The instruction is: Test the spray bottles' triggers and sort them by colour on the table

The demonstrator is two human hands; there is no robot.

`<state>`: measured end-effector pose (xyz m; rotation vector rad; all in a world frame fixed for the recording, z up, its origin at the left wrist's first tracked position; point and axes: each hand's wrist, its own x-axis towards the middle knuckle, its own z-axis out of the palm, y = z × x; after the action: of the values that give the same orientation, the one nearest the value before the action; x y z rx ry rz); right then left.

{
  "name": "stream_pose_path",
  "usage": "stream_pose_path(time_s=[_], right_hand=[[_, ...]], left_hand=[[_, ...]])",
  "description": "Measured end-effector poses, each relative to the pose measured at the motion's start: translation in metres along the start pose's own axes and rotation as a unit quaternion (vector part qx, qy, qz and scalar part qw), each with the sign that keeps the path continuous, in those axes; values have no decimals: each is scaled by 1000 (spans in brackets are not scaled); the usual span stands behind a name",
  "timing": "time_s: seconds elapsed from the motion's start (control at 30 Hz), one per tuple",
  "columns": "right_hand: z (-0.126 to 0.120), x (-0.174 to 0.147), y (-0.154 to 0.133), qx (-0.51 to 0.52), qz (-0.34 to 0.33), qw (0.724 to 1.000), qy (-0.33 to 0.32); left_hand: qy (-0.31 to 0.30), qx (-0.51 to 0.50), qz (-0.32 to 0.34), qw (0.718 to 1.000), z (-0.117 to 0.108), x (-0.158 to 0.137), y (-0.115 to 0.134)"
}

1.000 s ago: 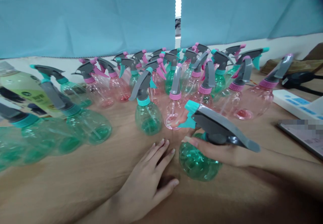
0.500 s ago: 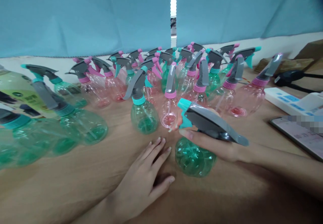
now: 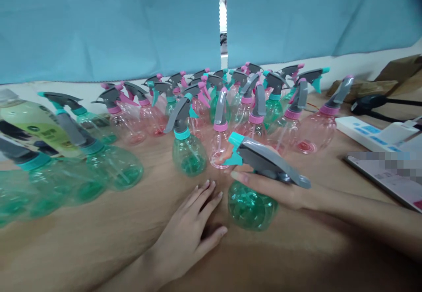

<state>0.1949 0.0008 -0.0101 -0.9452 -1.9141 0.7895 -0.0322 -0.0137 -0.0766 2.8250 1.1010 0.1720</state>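
My right hand (image 3: 280, 189) is wrapped round the neck of a green spray bottle (image 3: 252, 206), just under its grey head with the turquoise nozzle and trigger. That nozzle points left and away from me; the hand hides the collar. Flat on the table (image 3: 132, 239) lies my left hand (image 3: 186, 230), fingers spread, holding nothing, to the left of the held bottle. Beyond the left fingertips stands another green spray bottle (image 3: 189, 156) with a turquoise collar. A pink spray bottle (image 3: 220, 145) is behind the right hand, partly covered by its fingers.
Several pink and green spray bottles crowd the back. More green bottles (image 3: 115, 169) stand at left beside a large labelled bottle (image 3: 36, 125). At right are a white power strip (image 3: 362, 131), a phone (image 3: 379, 173) and a black cable (image 3: 372, 105). A blue curtain (image 3: 99, 24) hangs behind.
The view has shifted slightly, so the background bottles sit a little differently. My right hand and its spray bottle appear slightly further left, with more of the fingers showing by the trigger. My left hand stays put.
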Motion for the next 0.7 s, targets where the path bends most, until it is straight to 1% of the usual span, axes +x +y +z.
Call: stream_pose_path(time_s=[0.13,0.2,0.4,0.53,0.7], right_hand=[[2,0,1,75,-10,997,-26],[2,0,2,74,-2,997,-29],[1,1,1,54,-1,999,-8],[3,1,0,70,6,997,-11],[4,-1,3,65,21,998,12]], left_hand=[[-10,-8,-2,1000,0,0,0],[-10,-13,-1,1000,0,0,-1],[-7,-15,1,1000,1,0,-1],[-9,-13,-4,1000,1,0,-1],[-10,-17,-4,1000,1,1,-1]])
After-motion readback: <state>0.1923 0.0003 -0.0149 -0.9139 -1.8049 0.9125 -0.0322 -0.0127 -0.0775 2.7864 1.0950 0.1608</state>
